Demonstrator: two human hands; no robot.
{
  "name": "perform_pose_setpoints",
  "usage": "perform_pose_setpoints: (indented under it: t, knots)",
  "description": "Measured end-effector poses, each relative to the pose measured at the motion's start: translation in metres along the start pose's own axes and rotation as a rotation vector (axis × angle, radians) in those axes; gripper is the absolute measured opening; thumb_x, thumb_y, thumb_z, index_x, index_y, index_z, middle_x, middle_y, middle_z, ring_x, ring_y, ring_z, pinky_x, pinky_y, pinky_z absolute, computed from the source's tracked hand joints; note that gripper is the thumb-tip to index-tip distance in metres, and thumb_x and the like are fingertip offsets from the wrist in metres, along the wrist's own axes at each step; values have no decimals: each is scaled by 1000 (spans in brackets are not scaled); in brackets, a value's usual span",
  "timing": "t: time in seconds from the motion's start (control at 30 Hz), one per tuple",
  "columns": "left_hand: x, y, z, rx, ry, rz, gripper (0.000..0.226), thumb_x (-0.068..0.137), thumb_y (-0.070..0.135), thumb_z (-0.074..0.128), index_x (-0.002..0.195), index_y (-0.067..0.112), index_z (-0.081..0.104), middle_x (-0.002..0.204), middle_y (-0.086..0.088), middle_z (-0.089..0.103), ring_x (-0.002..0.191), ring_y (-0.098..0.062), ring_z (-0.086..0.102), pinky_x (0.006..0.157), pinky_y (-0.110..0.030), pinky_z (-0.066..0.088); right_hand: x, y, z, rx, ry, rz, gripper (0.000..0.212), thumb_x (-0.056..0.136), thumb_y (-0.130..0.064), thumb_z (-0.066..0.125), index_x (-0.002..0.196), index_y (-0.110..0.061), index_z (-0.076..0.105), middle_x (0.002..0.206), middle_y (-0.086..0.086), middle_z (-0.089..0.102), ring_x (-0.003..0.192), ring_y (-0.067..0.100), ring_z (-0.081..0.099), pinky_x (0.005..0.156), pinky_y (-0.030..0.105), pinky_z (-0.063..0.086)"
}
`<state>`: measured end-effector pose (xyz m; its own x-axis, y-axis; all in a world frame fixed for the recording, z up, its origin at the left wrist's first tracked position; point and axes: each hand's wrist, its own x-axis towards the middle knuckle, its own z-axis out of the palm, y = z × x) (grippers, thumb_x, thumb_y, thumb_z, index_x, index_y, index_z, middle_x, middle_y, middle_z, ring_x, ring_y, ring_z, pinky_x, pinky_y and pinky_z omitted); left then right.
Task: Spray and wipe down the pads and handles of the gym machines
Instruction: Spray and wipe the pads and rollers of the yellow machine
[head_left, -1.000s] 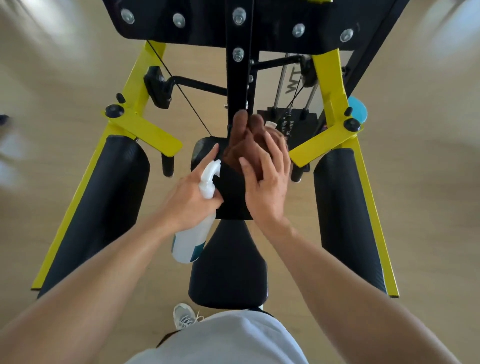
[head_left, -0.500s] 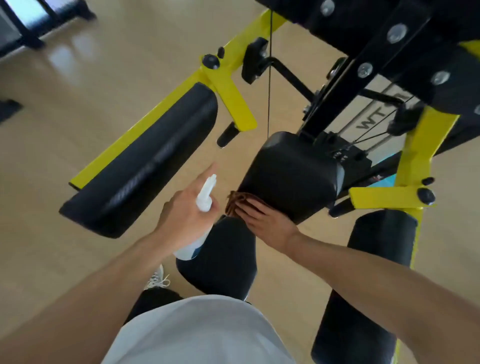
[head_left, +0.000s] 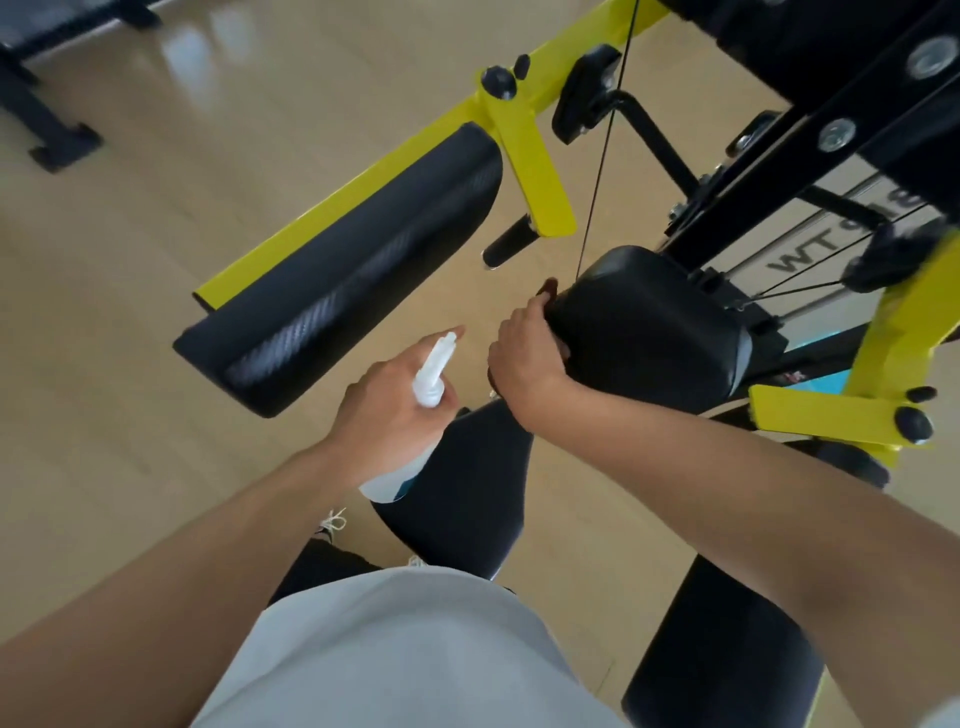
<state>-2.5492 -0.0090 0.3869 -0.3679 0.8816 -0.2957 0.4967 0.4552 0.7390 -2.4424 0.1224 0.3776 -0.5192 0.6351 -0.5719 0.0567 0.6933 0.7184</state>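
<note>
Wipe in progress on the back pad (head_left: 654, 332): the right hand (head_left: 524, 348) is pressed against its left edge, fingers curled round a brown cloth (head_left: 548, 289), of which only a small part shows above the fingers and a dark bit below the palm. The left hand (head_left: 387, 410) grips the spray bottle (head_left: 428, 384) by the neck, nozzle pointing forward, forefinger extended along the head; no spray is visible, so the bottle is judged idle at this step. The bottle is held just left of the seat (head_left: 462, 499) and near the cloth hand, not touching it. Whether the back pad's face is already wiped cannot be told; no wet sheen is distinguishable. Judged still outstanding: the left arm pad (head_left: 343, 275), the black handle (head_left: 511, 241) under the yellow bracket, the right arm pad (head_left: 727, 649) at lower right, and probably the seat. Task is estimated as early to mid-way on this machine; other machines are not assessable.
</note>
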Motion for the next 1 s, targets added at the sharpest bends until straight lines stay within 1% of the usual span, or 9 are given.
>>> perform_pose_setpoints:
  t: [0.1,0.27,0.37,0.47,0.6,0.77,0.8,0.87,1.0]
  knots:
    - [-1,4,-7,46,-53,9,62,90,34,58,140,63,36,100,8,69,87,-20,65,82,-44,57,17,-30,13,-132,-42,-63,13,87,-13,63,97,-5,67,90,18,63,84,37,59,108,73,35]
    - [11,14,-21,53,-148,83,59,88,34,58,140,57,42,86,3,67,83,-26,66,77,-50,59,22,-64,46,-275,106,-165,40,91,-26,67,125,-5,65,124,27,60,127,49,47,115,73,21]
    - [17,20,-23,82,-172,151,58,85,38,55,139,55,43,88,6,69,84,-24,67,76,-49,59,19,-67,70,-249,209,-305,41,97,-30,61,134,-15,65,146,15,56,146,43,34,124,67,3]
    - [27,26,-21,128,-201,199,49,87,39,56,133,55,46,90,7,70,83,-20,67,76,-47,60,8,-72,103,9,175,-408,38,104,-41,46,128,-24,70,137,0,65,146,30,38,127,56,-5]
    - [37,37,-11,172,-262,264,41,92,39,61,132,37,50,79,12,59,79,-18,65,73,-41,61,-53,-100,165,882,-190,-142,19,98,-32,57,102,-27,75,103,-3,75,117,23,61,111,32,27]
    - [51,77,-2,74,-359,450,75,91,30,62,153,54,27,82,10,67,83,-15,67,78,-33,56,-88,-119,174,2589,-564,1324,45,102,-52,55,129,-17,62,106,13,72,96,35,68,96,51,55]
    - [53,88,-1,43,-382,477,85,90,27,63,155,58,18,87,12,71,87,-13,68,84,-32,56,-77,-117,169,3007,-513,1469,53,101,-58,52,131,-15,61,109,16,73,99,37,70,98,55,55]
    - [60,107,2,16,-407,488,93,90,20,65,156,59,11,92,17,73,91,-6,67,86,-18,50,-58,-111,151,3700,-138,1280,68,98,-69,39,137,-17,57,124,21,72,110,44,69,109,60,47]
    - [75,131,10,115,-420,469,92,91,24,64,159,53,8,104,8,72,96,-15,66,77,-24,47,-53,-105,122,3866,297,1320,71,99,-73,24,144,-27,55,139,15,65,122,48,63,104,60,49]
